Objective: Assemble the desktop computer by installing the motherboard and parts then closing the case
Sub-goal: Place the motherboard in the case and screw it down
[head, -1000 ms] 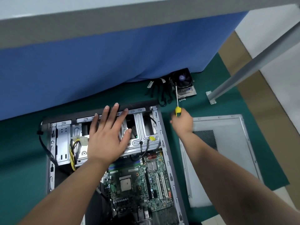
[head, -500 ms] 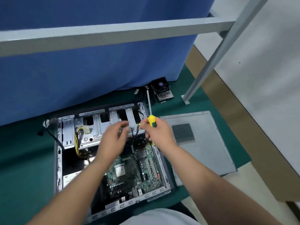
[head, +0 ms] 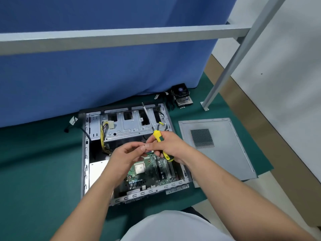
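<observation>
An open grey computer case (head: 85, 153) lies on a green mat, with the green motherboard (head: 149, 171) seated in its near half and a metal drive cage (head: 128, 126) at the far end. My right hand (head: 171, 146) grips a yellow-and-green screwdriver (head: 159, 136), its shaft pointing up and away over the cage. My left hand (head: 125, 153) hovers above the motherboard with its fingertips meeting my right thumb and forefinger; something tiny may be pinched between them, too small to make out.
The case's grey side panel (head: 225, 153) lies flat to the right of the case. A CPU cooler with fan (head: 181, 96) and black cables sit behind, by a blue curtain (head: 104, 75). A grey metal frame leg (head: 225, 70) stands at the right.
My left hand came off the drive cage and drew back over the motherboard. My right hand brought the screwdriver from right of the case to meet it. The view pulled back.
</observation>
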`<state>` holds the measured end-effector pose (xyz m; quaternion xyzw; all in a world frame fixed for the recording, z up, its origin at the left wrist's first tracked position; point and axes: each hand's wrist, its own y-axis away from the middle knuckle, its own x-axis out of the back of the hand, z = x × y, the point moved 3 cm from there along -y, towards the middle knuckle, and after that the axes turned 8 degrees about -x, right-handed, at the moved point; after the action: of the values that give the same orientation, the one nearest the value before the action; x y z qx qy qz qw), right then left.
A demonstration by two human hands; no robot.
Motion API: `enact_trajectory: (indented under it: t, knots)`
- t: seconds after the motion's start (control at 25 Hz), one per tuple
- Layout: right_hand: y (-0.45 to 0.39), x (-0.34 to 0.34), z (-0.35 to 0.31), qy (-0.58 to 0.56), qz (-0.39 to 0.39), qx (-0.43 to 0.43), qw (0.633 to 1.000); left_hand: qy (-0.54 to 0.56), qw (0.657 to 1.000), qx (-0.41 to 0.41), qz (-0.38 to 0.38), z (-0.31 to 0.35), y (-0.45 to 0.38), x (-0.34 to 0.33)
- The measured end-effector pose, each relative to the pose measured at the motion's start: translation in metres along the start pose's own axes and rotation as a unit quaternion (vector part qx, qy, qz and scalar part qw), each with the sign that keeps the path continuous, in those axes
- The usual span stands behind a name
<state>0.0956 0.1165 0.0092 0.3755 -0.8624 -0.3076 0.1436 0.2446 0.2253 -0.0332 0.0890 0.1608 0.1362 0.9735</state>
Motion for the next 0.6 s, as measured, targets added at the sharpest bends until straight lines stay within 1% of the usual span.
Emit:
enact_trajectory:
  t: [0.08, 0.2, 0.32, 0.4, 0.48, 0.52, 0.6]
  knots:
    - [0.003, -0.005, -0.001, -0.017, -0.031, -0.012, 0.999, 0.052, 0.998, 0.032, -0.016, 0.005, 0.005, 0.004]
    - [0.005, -0.015, 0.002, -0.062, -0.067, -0.016, 0.996, 0.099, 0.993, 0.058, -0.033, 0.01, 0.011, 0.008]
    - [0.004, -0.022, 0.004, -0.087, -0.071, -0.014, 0.994, 0.14, 0.987, 0.071, -0.024, 0.01, 0.015, 0.007]
    - [0.002, -0.022, 0.004, -0.072, -0.06, -0.011, 0.996, 0.145, 0.987, 0.075, -0.01, 0.008, 0.015, 0.007]
    - [-0.003, -0.024, 0.006, -0.046, -0.044, -0.01, 0.998, 0.112, 0.991, 0.072, 0.007, 0.005, 0.012, 0.01]
    - [-0.008, -0.025, 0.007, -0.034, -0.034, -0.01, 0.999, 0.076, 0.995, 0.063, 0.026, 0.004, 0.008, 0.012]
    - [-0.022, -0.029, 0.009, -0.003, 0.004, -0.018, 1.0, -0.061, 0.994, 0.024, 0.09, 0.003, 0.0, 0.023]
